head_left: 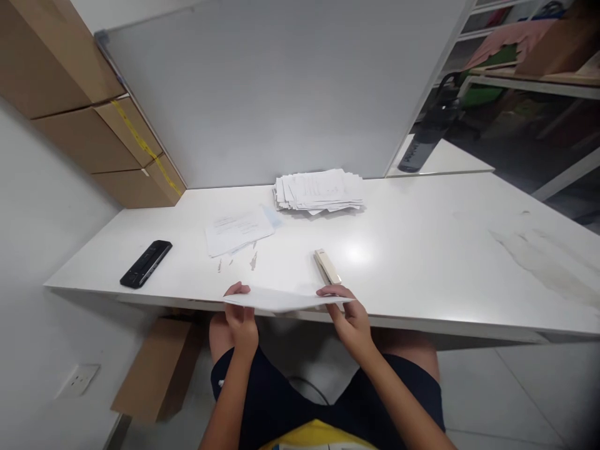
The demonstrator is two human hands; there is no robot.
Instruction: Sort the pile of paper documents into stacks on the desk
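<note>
White paper [281,300], seen nearly edge-on, is held level at the table's front edge; whether it is one sheet or more I cannot tell. My left hand [241,322] pinches its left end, and my right hand [349,319] grips the right end, fingers on top and thumb below. Just beyond my right fingers lies a cream stapler [327,267] on the table. Farther back are a few loose sheets [239,231] at the left and a thick, uneven stack of papers [321,190] against the board.
The white table [422,250] carries a black phone-like device [146,264] at the left. A whiteboard [281,94] stands along the back. Cardboard boxes [107,137] are piled at the left, and a dark bottle [426,137] stands at the back right. Another carton [152,369] sits under the table.
</note>
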